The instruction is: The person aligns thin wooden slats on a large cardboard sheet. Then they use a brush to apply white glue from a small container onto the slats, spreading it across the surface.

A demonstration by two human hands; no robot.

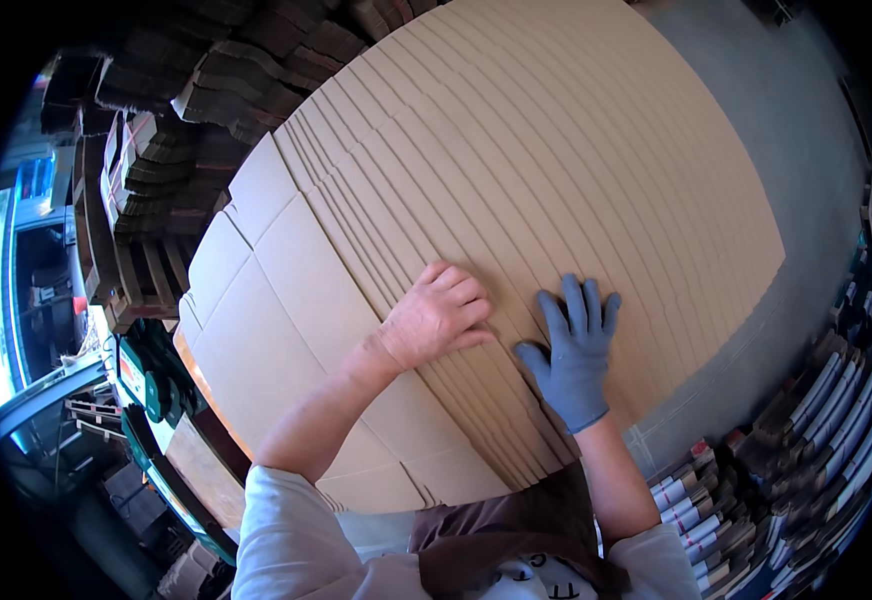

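Observation:
Many flat brown cardboard sheets [556, 150] lie fanned out in front of me, each overlapping its neighbour so that their edges form long slanting lines. At the left end a wide sheet with crease lines and slots [306, 270] shows most of its face. My left hand [439, 312] is bare and rests on the overlapping edges with its fingers curled in; whether a sheet edge is pinched under them is hidden. To its right, my right hand [576, 355], in a grey glove, lies on the sheets with its fingers spread, holding nothing.
Bundled stacks of dark cardboard [226, 80] stand at the far left, near a wooden pallet [136, 260]. Green machinery [151, 375] is at the left. More bundled stacks [816, 430] sit at the lower right. Grey floor [746, 90] shows beyond the sheets.

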